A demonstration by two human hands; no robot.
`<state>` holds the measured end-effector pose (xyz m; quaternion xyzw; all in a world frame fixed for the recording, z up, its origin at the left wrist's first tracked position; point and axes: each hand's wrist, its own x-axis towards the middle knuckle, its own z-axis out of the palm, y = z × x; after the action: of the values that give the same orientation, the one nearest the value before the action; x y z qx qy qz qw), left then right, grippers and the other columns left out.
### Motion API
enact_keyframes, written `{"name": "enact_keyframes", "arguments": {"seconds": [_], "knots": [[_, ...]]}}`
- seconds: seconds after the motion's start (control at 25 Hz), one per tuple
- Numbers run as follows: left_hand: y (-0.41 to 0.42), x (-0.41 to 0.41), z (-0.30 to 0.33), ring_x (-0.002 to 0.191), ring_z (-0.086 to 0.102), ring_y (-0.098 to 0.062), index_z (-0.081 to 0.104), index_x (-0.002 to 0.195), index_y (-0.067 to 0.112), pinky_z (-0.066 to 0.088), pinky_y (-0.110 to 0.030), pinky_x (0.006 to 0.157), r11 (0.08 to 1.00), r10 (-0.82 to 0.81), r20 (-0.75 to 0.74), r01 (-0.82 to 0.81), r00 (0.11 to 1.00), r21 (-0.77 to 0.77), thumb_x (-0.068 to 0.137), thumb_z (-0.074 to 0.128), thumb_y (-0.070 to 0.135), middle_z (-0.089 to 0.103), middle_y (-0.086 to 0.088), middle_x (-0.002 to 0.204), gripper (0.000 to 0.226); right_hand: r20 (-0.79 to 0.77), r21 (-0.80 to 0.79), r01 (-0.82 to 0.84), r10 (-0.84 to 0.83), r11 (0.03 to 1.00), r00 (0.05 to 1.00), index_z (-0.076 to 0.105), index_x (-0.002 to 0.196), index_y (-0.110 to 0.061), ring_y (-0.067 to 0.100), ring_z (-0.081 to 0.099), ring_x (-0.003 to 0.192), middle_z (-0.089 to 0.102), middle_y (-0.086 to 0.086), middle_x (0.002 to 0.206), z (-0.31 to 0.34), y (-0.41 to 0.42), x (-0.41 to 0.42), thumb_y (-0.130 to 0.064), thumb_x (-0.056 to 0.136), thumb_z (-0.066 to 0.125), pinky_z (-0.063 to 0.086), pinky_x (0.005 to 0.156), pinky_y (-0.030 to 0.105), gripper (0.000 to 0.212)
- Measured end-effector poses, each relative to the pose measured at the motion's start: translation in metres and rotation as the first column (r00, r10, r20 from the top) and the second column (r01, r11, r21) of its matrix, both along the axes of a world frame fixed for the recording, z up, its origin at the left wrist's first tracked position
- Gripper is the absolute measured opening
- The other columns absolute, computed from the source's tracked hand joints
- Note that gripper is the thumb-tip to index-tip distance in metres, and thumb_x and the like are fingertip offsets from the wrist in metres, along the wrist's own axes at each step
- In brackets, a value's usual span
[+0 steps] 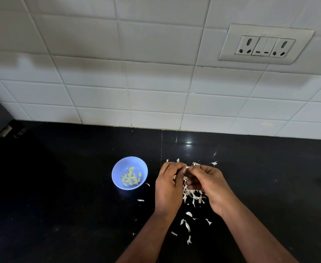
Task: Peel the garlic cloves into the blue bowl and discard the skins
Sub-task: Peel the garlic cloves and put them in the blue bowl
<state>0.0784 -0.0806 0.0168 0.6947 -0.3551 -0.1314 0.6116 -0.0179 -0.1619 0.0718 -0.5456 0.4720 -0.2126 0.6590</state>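
A small blue bowl [118, 168] stands on the black counter, left of my hands, with several peeled pale-green garlic cloves [130, 178] inside. My left hand [168, 186] and my right hand [206, 184] meet above the counter, fingertips together, pinching one small garlic clove [187, 167] between them; most of the clove is hidden by the fingers. White garlic skins [192, 195] lie scattered under and around both hands.
The black counter [61, 186] runs back to a white tiled wall [136, 82]. A double socket plate [265, 44] sits on the wall at the upper right. More loose skins [187, 224] lie between my forearms, and a few stray pieces [140, 200] lie near the bowl.
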Motion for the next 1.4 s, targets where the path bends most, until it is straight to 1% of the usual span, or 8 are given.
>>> {"name": "enact_keyframes", "arguments": {"seconds": [0.2, 0.52, 0.64, 0.8, 1.0, 1.16, 1.32, 1.4], "knots": [[0.001, 0.010, -0.002, 0.098, 0.068, -0.012, 0.071, 0.105, 0.022, 0.061, -0.038, 0.077, 0.994, -0.108, 0.083, 0.110, 0.991, -0.018, 0.102, 0.064, 0.009, 0.063, 0.020, 0.105, 0.015, 0.006, 0.034, -0.049, 0.049, 0.998, 0.999, 0.077, 0.094, 0.005, 0.018, 0.069, 0.069, 0.069, 0.009, 0.076, 0.002, -0.009, -0.004, -0.013, 0.098, 0.068, 0.060, 0.069, 0.033, 0.021], [0.002, 0.006, 0.000, 0.080, 0.066, -0.009, 0.067, 0.105, 0.032, 0.060, -0.037, 0.075, 0.991, -0.131, 0.049, 0.132, 0.990, -0.029, 0.103, 0.062, 0.012, 0.063, 0.020, 0.106, 0.021, -0.026, -0.042, -0.087, 0.086, 0.995, 0.996, 0.078, 0.085, 0.002, 0.013, 0.062, 0.062, 0.069, 0.001, 0.065, 0.007, -0.006, -0.003, -0.005, 0.095, 0.064, 0.056, 0.062, 0.027, 0.019], [0.001, 0.003, 0.004, 0.076, 0.067, -0.014, 0.069, 0.100, 0.034, 0.060, -0.036, 0.072, 0.994, -0.103, -0.155, 0.095, 0.983, -0.059, 0.103, 0.063, 0.012, 0.067, 0.012, 0.100, 0.023, -0.027, -0.042, -0.070, 0.069, 0.997, 0.997, 0.074, 0.088, 0.005, 0.014, 0.058, 0.065, 0.067, 0.000, 0.067, 0.005, -0.004, 0.002, -0.012, 0.094, 0.067, 0.050, 0.058, 0.025, 0.019], [-0.002, 0.002, 0.007, 0.083, 0.066, -0.010, 0.073, 0.105, 0.024, 0.054, -0.030, 0.074, 0.993, -0.087, -0.505, 0.034, 0.859, -0.114, 0.103, 0.065, 0.014, 0.074, -0.001, 0.099, 0.012, -0.056, -0.111, 0.019, -0.026, 0.994, 0.998, 0.078, 0.094, -0.010, 0.016, 0.062, 0.074, 0.070, 0.001, 0.076, 0.000, -0.006, 0.003, -0.017, 0.099, 0.065, 0.048, 0.064, 0.031, 0.015], [0.001, 0.005, 0.009, 0.095, 0.070, -0.011, 0.073, 0.109, 0.016, 0.053, -0.023, 0.078, 0.982, -0.160, -0.529, 0.079, 0.834, -0.173, 0.102, 0.067, 0.013, 0.072, -0.011, 0.114, 0.009, 0.178, 0.054, -0.082, 0.071, 0.995, 0.981, 0.083, 0.100, -0.010, 0.013, 0.065, 0.073, 0.075, 0.009, 0.089, 0.001, -0.004, -0.004, -0.014, 0.096, 0.071, 0.048, 0.056, 0.025, 0.013], [-0.002, 0.002, 0.012, 0.093, 0.068, -0.009, 0.068, 0.119, 0.025, 0.056, -0.027, 0.080, 0.985, -0.141, -0.565, 0.055, 0.813, -0.166, 0.098, 0.073, 0.016, 0.072, 0.006, 0.102, 0.023, 0.232, 0.134, -0.063, 0.031, 0.989, 0.972, 0.082, 0.097, -0.006, 0.010, 0.059, 0.065, 0.070, 0.004, 0.080, -0.005, -0.005, -0.004, -0.011, 0.091, 0.074, 0.048, 0.055, 0.023, 0.011], [-0.002, 0.006, 0.014, 0.086, 0.068, -0.012, 0.075, 0.105, 0.020, 0.054, -0.026, 0.068, 0.995, -0.094, -0.584, 0.052, 0.806, -0.087, 0.098, 0.074, 0.022, 0.075, -0.002, 0.102, 0.007, 0.158, -0.022, -0.054, 0.057, 0.998, 0.986, 0.083, 0.097, -0.011, 0.014, 0.062, 0.072, 0.073, 0.005, 0.080, -0.002, -0.006, -0.007, -0.010, 0.093, 0.074, 0.053, 0.063, 0.028, 0.009], [-0.001, 0.007, 0.018, 0.078, 0.067, -0.014, 0.077, 0.101, 0.012, 0.053, -0.028, 0.062, 0.993, -0.119, -0.614, 0.078, 0.780, -0.094, 0.100, 0.071, 0.023, 0.076, -0.007, 0.099, 0.013, 0.085, -0.133, -0.048, 0.060, 0.990, 0.995, 0.082, 0.097, -0.015, 0.012, 0.065, 0.073, 0.075, 0.002, 0.080, 0.000, -0.005, -0.007, -0.013, 0.094, 0.075, 0.057, 0.068, 0.027, 0.008]]}}
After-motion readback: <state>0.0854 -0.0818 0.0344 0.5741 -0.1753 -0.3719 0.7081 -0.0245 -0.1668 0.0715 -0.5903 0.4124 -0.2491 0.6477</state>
